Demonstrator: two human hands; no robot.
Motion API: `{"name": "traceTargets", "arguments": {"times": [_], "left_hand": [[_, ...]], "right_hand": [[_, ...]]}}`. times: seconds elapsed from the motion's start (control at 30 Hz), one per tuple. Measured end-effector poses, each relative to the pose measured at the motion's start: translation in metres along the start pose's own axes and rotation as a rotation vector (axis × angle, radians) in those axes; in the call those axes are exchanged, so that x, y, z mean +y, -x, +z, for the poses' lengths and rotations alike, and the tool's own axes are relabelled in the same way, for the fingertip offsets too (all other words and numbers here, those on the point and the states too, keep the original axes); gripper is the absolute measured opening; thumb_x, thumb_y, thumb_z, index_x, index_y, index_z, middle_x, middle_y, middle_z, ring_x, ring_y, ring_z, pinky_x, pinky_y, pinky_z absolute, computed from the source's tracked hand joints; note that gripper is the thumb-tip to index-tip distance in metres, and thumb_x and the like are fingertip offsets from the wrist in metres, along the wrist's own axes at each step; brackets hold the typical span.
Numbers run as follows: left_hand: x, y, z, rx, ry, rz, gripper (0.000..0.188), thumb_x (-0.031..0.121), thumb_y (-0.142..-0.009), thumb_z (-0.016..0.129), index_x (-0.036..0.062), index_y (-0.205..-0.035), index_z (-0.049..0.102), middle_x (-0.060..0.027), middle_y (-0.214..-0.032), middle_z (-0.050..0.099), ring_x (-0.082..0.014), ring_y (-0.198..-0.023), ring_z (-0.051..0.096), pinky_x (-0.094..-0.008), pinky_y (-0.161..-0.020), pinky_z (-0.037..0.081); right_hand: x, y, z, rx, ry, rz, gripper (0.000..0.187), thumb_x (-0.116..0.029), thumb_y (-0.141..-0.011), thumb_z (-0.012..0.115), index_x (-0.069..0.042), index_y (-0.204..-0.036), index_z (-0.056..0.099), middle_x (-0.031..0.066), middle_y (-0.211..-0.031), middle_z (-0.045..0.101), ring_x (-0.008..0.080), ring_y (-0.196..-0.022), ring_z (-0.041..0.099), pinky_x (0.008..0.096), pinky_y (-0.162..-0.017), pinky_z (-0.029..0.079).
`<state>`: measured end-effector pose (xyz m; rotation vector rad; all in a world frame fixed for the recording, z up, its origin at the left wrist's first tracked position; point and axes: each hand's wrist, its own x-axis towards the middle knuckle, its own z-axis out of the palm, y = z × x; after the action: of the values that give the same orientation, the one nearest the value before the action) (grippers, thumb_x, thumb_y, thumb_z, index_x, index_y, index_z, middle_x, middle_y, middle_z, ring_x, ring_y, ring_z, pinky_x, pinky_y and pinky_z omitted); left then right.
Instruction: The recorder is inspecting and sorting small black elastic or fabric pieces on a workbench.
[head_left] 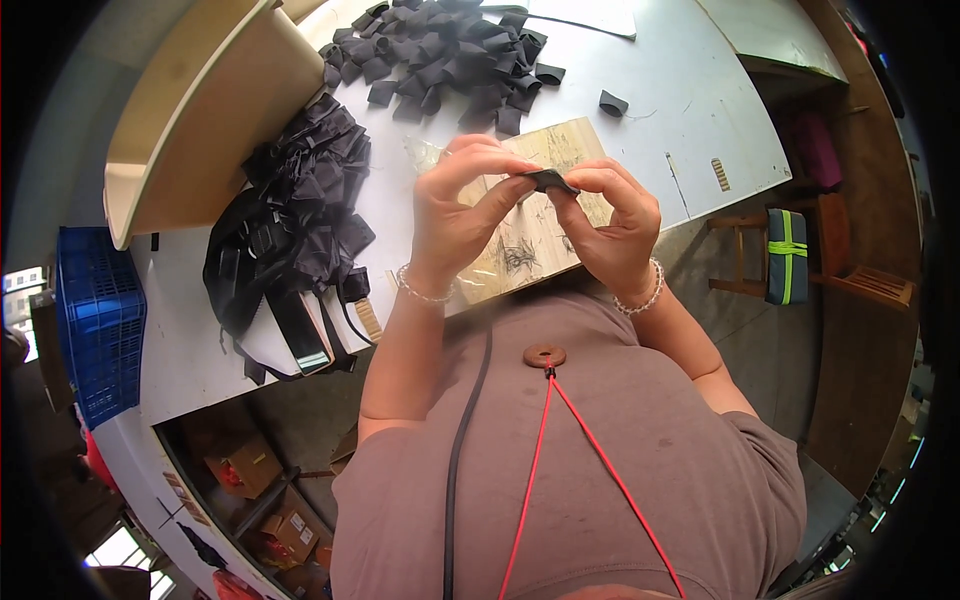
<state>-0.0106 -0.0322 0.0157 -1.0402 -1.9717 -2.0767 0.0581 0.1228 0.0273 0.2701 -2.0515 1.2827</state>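
Both my hands pinch one small black fabric piece (pixel 548 181) between thumbs and fingertips, held up over a pale wooden board (pixel 540 240). My left hand (pixel 466 195) grips its left end, and my right hand (pixel 612 215) has its right end. Dark thread scraps (pixel 519 257) lie on the board, whose left part is under clear plastic. Beyond my hands spreads a large heap of small black fabric loops (pixel 450 50). On the left is a pile of flat black fabric pieces (pixel 310 170), with a black strap tangle (pixel 240 260) beside it.
A cream-coloured bin (pixel 200 130) lies on its side at the left of the white table (pixel 400 210). A lone black loop (pixel 613 103) rests at the right. Past the table's left edge stands a blue plastic crate (pixel 100 320); a wooden stool (pixel 740 255) stands to the right.
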Motion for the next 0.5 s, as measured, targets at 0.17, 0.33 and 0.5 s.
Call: {"name": "traceTargets", "arguments": {"times": [0.17, 0.33, 0.5], "left_hand": [[0.025, -0.009, -0.006, 0.0, -0.089, -0.138, 0.027, 0.008, -0.07, 0.074, 0.0068, -0.097, 0.067, -0.0052, -0.088, 0.064, -0.0185, -0.088, 0.055, -0.0305, -0.082, 0.043], [0.039, -0.022, -0.005, -0.068, -0.154, 0.059, 0.033, 0.014, -0.067, 0.077, 0.0095, -0.099, 0.069, -0.0046, -0.093, 0.064, -0.0179, -0.086, 0.057, -0.0287, -0.081, 0.043], [0.032, -0.027, -0.001, -0.101, -0.145, 0.125, 0.016, 0.009, -0.07, 0.074, 0.0102, -0.086, 0.073, 0.0016, -0.076, 0.064, -0.0143, -0.077, 0.056, -0.0262, -0.073, 0.042]], "right_hand": [[-0.002, -0.003, -0.003, -0.032, -0.025, 0.027, 0.016, 0.008, -0.069, 0.068, 0.001, -0.081, 0.062, 0.0088, -0.076, 0.063, 0.0157, -0.066, 0.061, 0.0249, -0.058, 0.048], [-0.005, -0.004, -0.005, -0.054, -0.037, 0.025, 0.016, 0.008, -0.069, 0.067, 0.001, -0.082, 0.061, 0.0091, -0.078, 0.063, 0.0154, -0.067, 0.061, 0.0245, -0.059, 0.049], [-0.01, -0.005, -0.003, -0.001, -0.065, 0.014, 0.02, 0.006, -0.069, 0.071, 0.001, -0.086, 0.063, 0.0086, -0.079, 0.062, 0.0152, -0.068, 0.061, 0.0239, -0.059, 0.049]]}}
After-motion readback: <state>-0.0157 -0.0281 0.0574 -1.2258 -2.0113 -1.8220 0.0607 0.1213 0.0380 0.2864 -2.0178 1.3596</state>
